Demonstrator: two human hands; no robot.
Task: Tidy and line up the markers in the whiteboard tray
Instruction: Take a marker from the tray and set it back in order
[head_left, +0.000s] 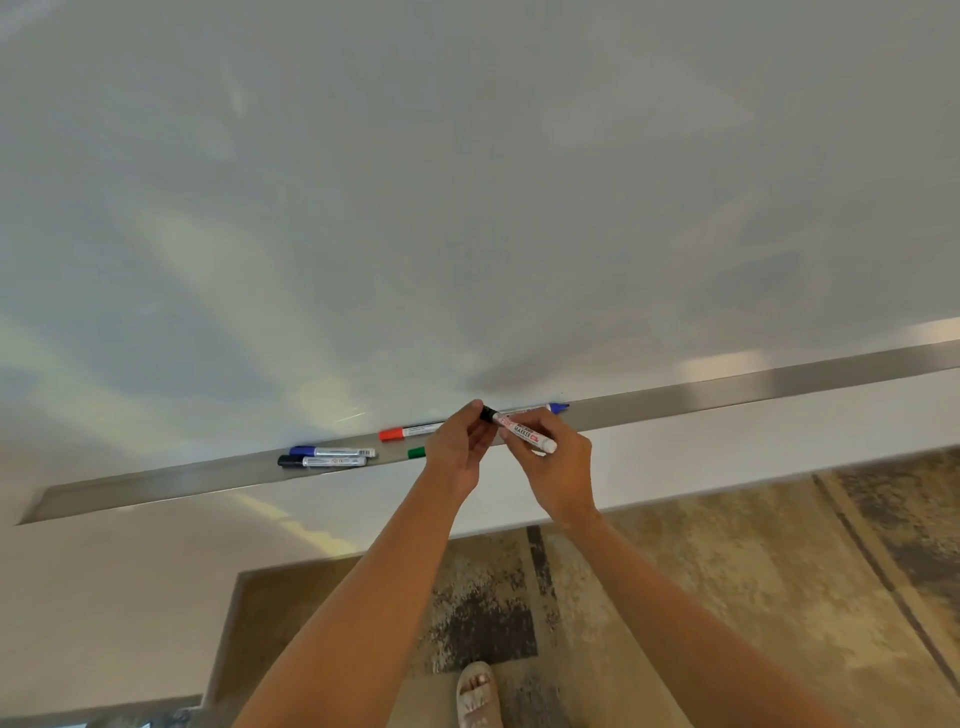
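A long metal whiteboard tray (156, 480) runs from lower left to upper right. I hold a white marker with a black cap (522, 430) just above the tray: my left hand (457, 447) pinches the black cap end, and my right hand (550, 457) grips the barrel. On the tray lie a blue-capped marker (332, 451) and a black-capped marker (322, 461) side by side at the left. A red-capped marker (410, 431) lies behind my left hand. A green cap (416, 452) peeks out beside my left wrist. Another blue-capped marker (557, 407) shows behind my right hand.
The whiteboard (467, 182) fills the upper view. A white wall band sits under the tray. Below is a patterned brown floor (727, 571), with a sandalled foot (477, 693) at the bottom middle.
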